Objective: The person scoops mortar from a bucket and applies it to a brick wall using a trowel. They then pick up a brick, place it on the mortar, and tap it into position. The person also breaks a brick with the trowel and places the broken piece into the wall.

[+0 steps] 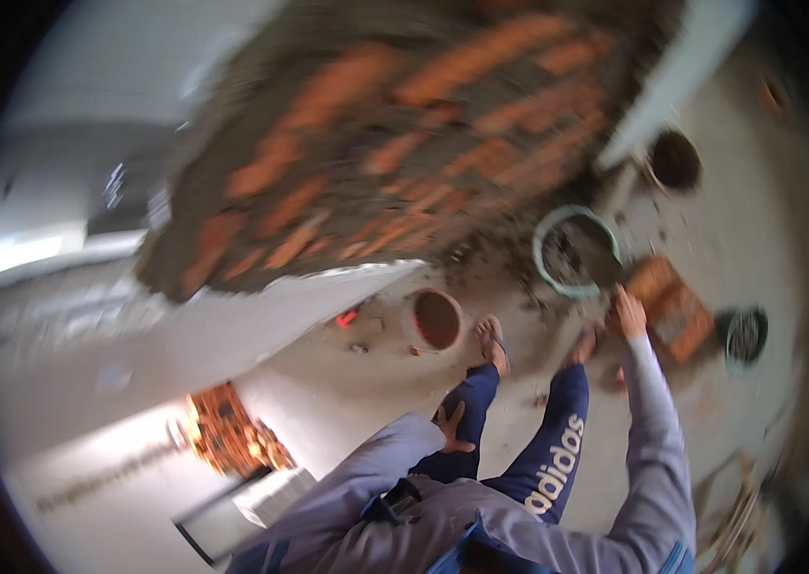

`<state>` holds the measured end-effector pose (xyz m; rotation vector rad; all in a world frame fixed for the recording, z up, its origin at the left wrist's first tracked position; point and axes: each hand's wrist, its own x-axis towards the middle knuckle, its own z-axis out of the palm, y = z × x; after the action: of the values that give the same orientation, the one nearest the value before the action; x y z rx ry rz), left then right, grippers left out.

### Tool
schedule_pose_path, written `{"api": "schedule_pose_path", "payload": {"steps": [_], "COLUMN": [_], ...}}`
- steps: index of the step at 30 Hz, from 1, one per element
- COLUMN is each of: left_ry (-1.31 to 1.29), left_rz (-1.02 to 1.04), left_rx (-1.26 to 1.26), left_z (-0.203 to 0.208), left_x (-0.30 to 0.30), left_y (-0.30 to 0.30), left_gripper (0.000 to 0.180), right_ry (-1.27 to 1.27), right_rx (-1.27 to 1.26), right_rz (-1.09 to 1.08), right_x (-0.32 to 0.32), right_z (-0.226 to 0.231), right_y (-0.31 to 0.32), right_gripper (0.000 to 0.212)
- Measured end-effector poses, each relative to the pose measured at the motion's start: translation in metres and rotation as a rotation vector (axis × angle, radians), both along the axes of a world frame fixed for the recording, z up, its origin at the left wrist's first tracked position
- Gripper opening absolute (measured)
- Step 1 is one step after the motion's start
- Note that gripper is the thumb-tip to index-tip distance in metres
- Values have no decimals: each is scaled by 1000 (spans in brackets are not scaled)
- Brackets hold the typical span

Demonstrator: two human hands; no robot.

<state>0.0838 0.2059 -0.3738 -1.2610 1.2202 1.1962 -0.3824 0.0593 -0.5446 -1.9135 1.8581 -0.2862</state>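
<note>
My left hand (452,428) rests on my left thigh, its fingers spread and holding nothing. Reaching forward, my right hand (630,314) is closed beside the near rim of a round, pale green tub (537,251). Dark grey mortar (572,251) lies in that tub. A grey shape at the tub's near right edge points toward my right hand, but blur hides whether it is a tool in my grip. Right next to this hand is a stack of orange bricks (677,308). Ahead rises a partly built brick wall (404,143) with grey mortar in its joints, smeared by motion.
A reddish bucket (436,320) stands by my left foot. Farther off are another bucket (674,161) and, right of the bricks, a small dark green bucket (746,337). More bricks (232,430) are piled at left. Wooden pieces (734,507) lie at lower right. Mortar crumbs dot the floor.
</note>
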Motion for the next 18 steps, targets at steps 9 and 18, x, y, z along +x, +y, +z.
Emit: {"api": "schedule_pose_path", "payload": {"steps": [9,18], "left_ry": [9,36], "left_rz": [29,6], "left_rx": [-263,-367], "left_z": [-22,-34], "left_x": [-47,-43], "left_y": [-6,23], "left_gripper": [101,82], "right_ry": [269,-128], "right_rx": [436,476], "right_rz": [-308,-467], "right_x": [3,69], "right_z": [-116,-169], "right_y": [-57,-30], "right_gripper": [18,20]}}
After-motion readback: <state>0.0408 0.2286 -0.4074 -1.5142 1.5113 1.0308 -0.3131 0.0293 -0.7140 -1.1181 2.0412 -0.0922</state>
